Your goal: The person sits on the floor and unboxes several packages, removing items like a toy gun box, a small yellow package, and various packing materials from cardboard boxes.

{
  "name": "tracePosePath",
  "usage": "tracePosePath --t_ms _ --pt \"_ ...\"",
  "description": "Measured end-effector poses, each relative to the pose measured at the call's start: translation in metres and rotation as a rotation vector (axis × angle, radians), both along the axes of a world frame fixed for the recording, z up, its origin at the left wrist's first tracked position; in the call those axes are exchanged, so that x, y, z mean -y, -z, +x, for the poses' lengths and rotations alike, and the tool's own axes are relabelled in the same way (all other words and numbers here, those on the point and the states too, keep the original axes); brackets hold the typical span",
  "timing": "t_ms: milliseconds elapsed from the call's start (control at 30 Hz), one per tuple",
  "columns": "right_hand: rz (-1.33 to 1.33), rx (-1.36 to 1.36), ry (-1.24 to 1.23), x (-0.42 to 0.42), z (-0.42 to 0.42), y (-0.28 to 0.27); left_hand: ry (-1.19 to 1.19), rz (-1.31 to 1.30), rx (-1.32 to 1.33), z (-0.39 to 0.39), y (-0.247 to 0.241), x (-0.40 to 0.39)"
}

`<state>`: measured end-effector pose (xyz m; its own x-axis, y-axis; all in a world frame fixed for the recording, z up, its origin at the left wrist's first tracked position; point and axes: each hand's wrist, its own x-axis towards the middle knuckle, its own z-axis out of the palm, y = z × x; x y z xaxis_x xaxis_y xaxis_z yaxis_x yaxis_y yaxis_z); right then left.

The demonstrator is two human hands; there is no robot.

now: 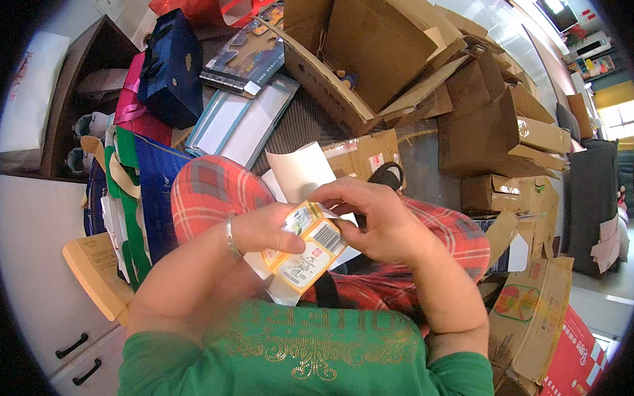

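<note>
A small yellow and white carton (309, 256) with a barcode is in my left hand (276, 228), the thumb lying across its printed side. My right hand (372, 217) is at the carton's upper end, its fingers bent around a light flap there. Whether that flap belongs to the carton cannot be told. Behind my hands a curled sheet of white paper (303, 169) stands up. More white paper shows below and beside the carton, over my lap in red plaid trousers (217, 186).
Open cardboard boxes (379, 44) stand ahead and to the right. At the upper left are a dark blue gift box (172, 69), a pink box (136, 107) and flat boxes (246, 116). A tan carton (97, 274) leans by the white cabinet (40, 223). Flattened cardboard (533, 316) lies at the lower right.
</note>
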<state>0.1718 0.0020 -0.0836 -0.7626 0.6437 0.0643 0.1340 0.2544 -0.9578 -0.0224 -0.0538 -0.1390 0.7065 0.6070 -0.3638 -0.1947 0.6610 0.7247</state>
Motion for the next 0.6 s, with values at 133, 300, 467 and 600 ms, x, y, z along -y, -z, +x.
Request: tracePosePath --t_ms 133,300,467,600 --pt "0.068 0.057 -0.017 -0.005 0.008 0.01 0.13 0.039 -0.073 0.0 0.001 -0.005" --pt "-0.043 0.049 0.123 -0.022 0.022 0.002 0.175 -0.007 0.038 -0.006 0.015 -0.013" --pt "-0.37 -0.165 0.451 -0.026 0.02 0.023 -0.257 -0.127 0.262 0.005 0.005 -0.014" --pt "-0.521 -0.335 0.505 -0.025 0.001 0.011 -0.472 -0.028 0.32 -0.005 -0.002 -0.01"
